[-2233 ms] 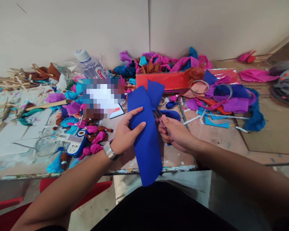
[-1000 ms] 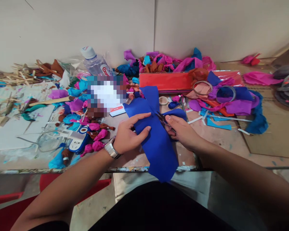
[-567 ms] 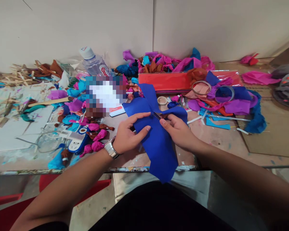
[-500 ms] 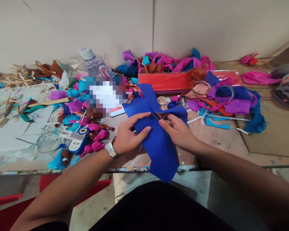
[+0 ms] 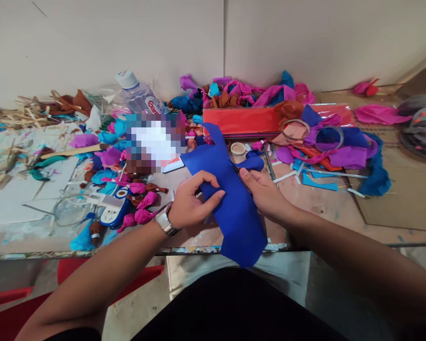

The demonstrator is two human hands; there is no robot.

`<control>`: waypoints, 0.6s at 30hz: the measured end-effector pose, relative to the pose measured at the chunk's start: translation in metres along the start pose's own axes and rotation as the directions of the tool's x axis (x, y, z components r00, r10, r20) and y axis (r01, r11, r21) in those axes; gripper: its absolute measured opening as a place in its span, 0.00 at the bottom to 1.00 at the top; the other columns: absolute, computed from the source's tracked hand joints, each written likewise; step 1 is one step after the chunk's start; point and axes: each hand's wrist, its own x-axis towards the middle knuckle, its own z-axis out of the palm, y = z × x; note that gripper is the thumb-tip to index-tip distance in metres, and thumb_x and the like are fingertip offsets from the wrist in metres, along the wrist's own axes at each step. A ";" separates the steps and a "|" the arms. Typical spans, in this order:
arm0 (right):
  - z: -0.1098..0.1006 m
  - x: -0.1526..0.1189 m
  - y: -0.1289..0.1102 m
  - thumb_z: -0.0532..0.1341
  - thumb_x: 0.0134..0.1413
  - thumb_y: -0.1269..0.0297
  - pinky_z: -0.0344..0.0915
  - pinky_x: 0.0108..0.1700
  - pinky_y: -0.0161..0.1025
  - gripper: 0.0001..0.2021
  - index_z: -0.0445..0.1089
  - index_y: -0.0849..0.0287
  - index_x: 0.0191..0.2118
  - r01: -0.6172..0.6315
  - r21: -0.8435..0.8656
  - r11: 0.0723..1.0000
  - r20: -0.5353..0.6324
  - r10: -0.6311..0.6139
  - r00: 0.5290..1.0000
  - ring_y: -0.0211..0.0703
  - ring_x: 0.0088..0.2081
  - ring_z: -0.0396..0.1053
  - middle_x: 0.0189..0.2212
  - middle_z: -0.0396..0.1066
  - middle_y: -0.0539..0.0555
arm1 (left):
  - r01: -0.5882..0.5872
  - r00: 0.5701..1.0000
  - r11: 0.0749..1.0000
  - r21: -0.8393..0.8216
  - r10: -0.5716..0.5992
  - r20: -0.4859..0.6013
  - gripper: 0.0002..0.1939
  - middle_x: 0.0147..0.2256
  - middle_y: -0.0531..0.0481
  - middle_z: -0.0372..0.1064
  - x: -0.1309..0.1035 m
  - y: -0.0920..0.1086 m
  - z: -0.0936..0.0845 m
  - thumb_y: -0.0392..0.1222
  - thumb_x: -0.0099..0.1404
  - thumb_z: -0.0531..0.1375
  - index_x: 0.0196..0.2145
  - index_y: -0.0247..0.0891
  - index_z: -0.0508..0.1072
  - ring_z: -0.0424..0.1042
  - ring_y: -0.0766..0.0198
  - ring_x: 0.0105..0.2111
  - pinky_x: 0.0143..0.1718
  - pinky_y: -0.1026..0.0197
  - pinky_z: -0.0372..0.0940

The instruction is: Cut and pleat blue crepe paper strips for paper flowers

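One blue sheet [image 5: 237, 213] spans the middle of the worktop [image 5: 312, 208], its lower end reaching past the front edge. The left hand [image 5: 191, 201] grasps the sheet's left side with thumb and bent forefinger. The right hand [image 5: 268, 192] grips the scissors [image 5: 235, 166], their blades at the sheet's right side; how far they are open I cannot tell. Beyond lie a small ring [image 5: 237, 155] and a red packet [image 5: 241, 121], while a bottle [image 5: 138, 94] leans near the back edge, left of centre
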 end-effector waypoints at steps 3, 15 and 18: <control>0.001 0.001 0.000 0.67 0.50 0.32 0.54 0.23 0.33 0.29 0.70 0.58 0.31 -0.054 0.085 0.995 0.015 0.053 0.998 0.34 0.22 0.57 0.21 0.64 0.45 | -0.011 1.000 1.000 -0.015 0.011 0.016 0.09 0.33 0.54 0.72 0.000 0.001 0.000 0.42 0.66 0.67 0.39 0.40 0.72 0.64 0.70 0.26 0.33 0.64 0.63; 0.000 0.000 -0.003 0.70 0.54 0.40 0.69 0.36 0.37 0.23 0.77 0.57 0.42 0.104 0.036 0.994 0.034 -0.106 0.994 0.40 0.33 0.71 0.35 0.78 0.51 | 0.059 0.998 0.995 -0.078 -0.058 0.016 0.11 0.32 0.54 0.69 -0.001 -0.004 0.001 0.45 0.66 0.68 0.41 0.39 0.72 0.63 0.70 0.27 0.30 0.65 0.60; 0.001 0.001 -0.004 0.70 0.55 0.43 0.71 0.41 0.38 0.21 0.77 0.57 0.43 0.160 -0.008 0.987 0.040 -0.159 0.986 0.42 0.37 0.73 0.39 0.79 0.52 | 0.057 0.998 0.996 -0.075 -0.055 0.023 0.11 0.33 0.54 0.70 -0.001 -0.005 0.001 0.45 0.65 0.68 0.41 0.39 0.72 0.63 0.70 0.27 0.31 0.65 0.61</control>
